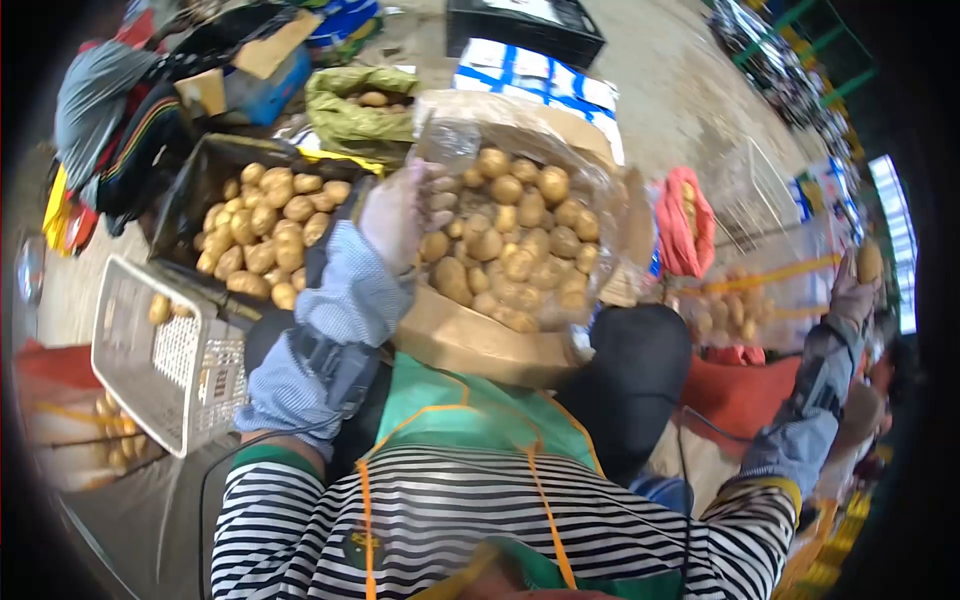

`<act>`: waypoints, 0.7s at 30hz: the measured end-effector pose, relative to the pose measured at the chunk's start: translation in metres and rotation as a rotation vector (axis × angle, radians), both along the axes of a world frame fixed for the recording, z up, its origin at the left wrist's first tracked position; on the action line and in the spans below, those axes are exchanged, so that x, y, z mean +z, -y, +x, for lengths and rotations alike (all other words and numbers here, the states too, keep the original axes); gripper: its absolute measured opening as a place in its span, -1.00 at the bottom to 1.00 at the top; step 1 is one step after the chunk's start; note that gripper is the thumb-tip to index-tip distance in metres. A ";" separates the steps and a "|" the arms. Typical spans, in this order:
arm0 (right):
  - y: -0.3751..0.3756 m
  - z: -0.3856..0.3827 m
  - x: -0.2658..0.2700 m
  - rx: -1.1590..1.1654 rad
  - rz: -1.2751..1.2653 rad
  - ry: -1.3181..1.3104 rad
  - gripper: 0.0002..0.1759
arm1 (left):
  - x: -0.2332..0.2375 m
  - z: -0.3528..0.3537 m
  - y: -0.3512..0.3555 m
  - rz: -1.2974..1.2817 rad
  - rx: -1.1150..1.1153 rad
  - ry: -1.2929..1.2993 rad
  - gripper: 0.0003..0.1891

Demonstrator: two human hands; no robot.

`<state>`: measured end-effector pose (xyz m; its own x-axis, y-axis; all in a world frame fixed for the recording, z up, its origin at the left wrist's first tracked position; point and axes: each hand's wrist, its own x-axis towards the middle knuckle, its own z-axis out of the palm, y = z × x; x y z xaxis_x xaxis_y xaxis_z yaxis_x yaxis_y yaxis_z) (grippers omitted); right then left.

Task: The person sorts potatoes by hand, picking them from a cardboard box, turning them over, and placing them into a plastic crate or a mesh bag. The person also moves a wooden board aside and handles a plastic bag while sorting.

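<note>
In front of me, an open cardboard box [465, 345] lined with clear plastic holds many potatoes [518, 262]. My left hand [395, 212], in a pale glove, is at the box's left edge, its fingers reaching out over the potatoes inside. Those fingers look stretched and apart, with nothing seen gripped. Far out to the right, my gloved right hand [852, 298] is raised and closed around a single potato [869, 262]. Below that hand is a clear plastic bag [790, 265] with potatoes in it.
A black crate [180, 215] of potatoes stands left, beside a tilted white basket [130, 350]. Behind are a green sack [350, 115], a red net bag [685, 220] and a black box [525, 30]. Another person [110, 120] sits at upper left. A dark cable [205, 490] runs near my left arm.
</note>
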<state>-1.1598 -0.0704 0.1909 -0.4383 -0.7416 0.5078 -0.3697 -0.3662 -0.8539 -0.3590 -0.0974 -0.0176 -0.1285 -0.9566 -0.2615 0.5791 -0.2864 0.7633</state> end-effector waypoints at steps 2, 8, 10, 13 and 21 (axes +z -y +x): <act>0.044 0.024 -0.025 0.297 0.155 0.491 -0.73 | 0.012 -0.006 -0.005 0.031 0.081 0.044 -0.58; 0.081 0.452 -0.168 0.405 0.850 0.228 -0.76 | 0.005 -0.013 -0.001 -0.054 0.074 0.093 -0.64; 0.133 0.462 -0.286 0.967 1.149 0.521 -0.65 | -0.028 -0.018 0.010 -0.015 0.083 0.270 -0.69; 0.162 0.537 -0.349 0.837 1.369 0.917 -0.35 | -0.007 -0.015 0.010 -0.102 0.003 0.294 -0.71; 0.216 0.543 -0.461 0.223 1.068 1.481 -0.17 | -0.021 -0.009 0.024 -0.492 0.038 0.734 -0.70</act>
<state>-0.6171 -0.2864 -0.2703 0.1053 -0.5503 -0.8283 0.7867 0.5556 -0.2691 -0.3680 -0.1211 -0.0389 -0.0557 -0.9826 0.1773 -0.1032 0.1823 0.9778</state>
